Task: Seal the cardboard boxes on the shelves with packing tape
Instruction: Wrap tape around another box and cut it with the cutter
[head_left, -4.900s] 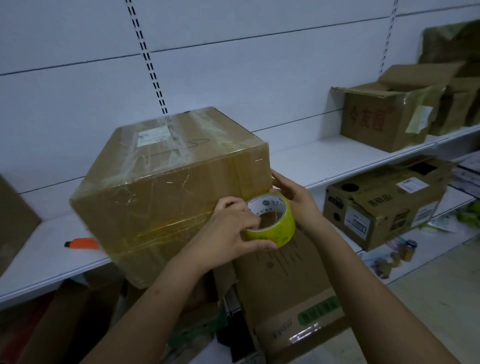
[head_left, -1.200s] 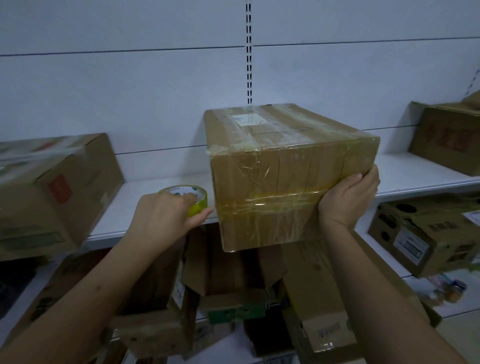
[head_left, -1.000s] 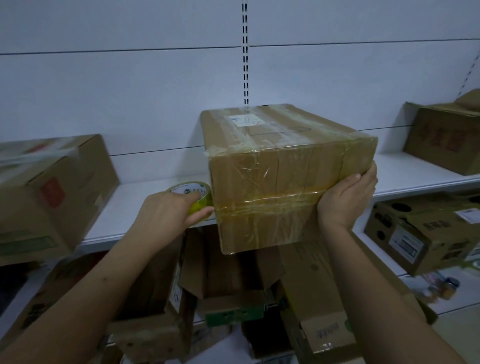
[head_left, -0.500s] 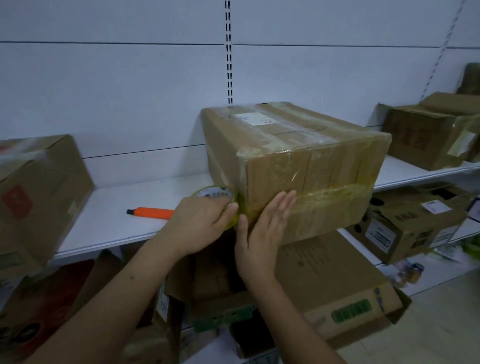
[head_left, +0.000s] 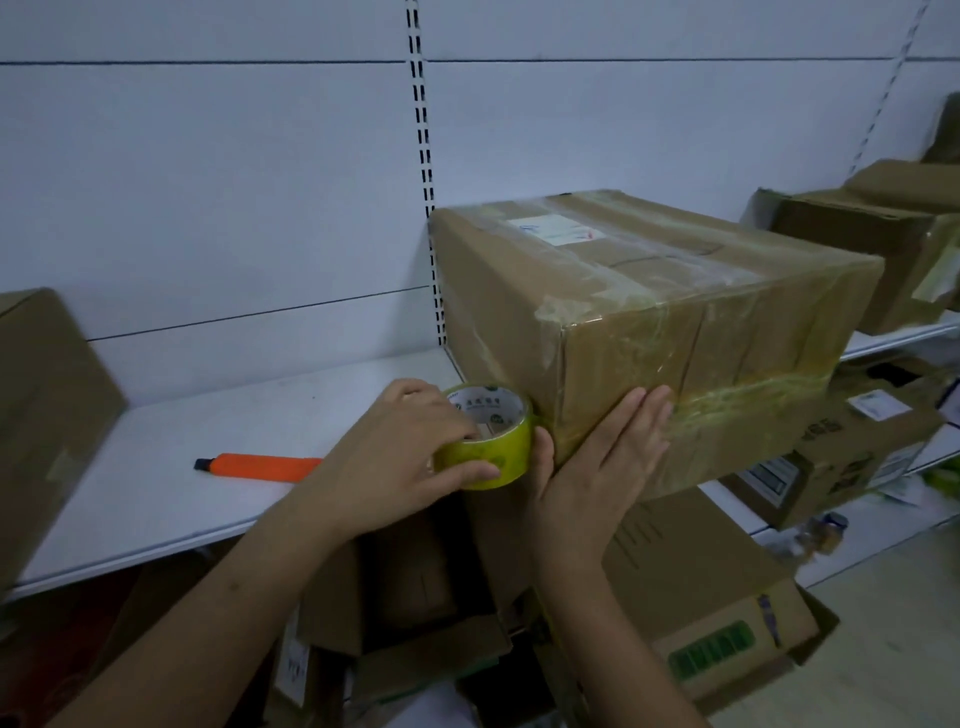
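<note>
Head view: a large brown cardboard box wrapped in clear, yellowish packing tape (head_left: 654, 332) sits on the white metal shelf (head_left: 156, 467), its near end overhanging the shelf's front edge. The left hand (head_left: 395, 457) grips a yellow-green roll of packing tape with a white printed core (head_left: 485, 436); its fingers (head_left: 457, 415) curl over the top of the roll and into the core, while the thumb wraps across the near side of the roll. The roll is pressed up against the box's near left corner, touching the cardboard. The right hand (head_left: 602, 462) lies flat on the box's near face just right of that corner, fingers straight and together, pointing up and to the right, holding nothing; its thumb sits just beside the roll. A band of tape runs along the near face from under those fingertips toward the right. One orange utility knife with a black tip (head_left: 260, 464) lies on the shelf to the left of the hands, well apart from the box. One tape roll and one knife are visible. On the same shelf level, one more brown box (head_left: 47, 415) stands at the far left edge and further taped boxes (head_left: 872, 249) at the right; how many are there cannot be told. Several opened cardboard boxes (head_left: 701, 587) crowd the level below.
</note>
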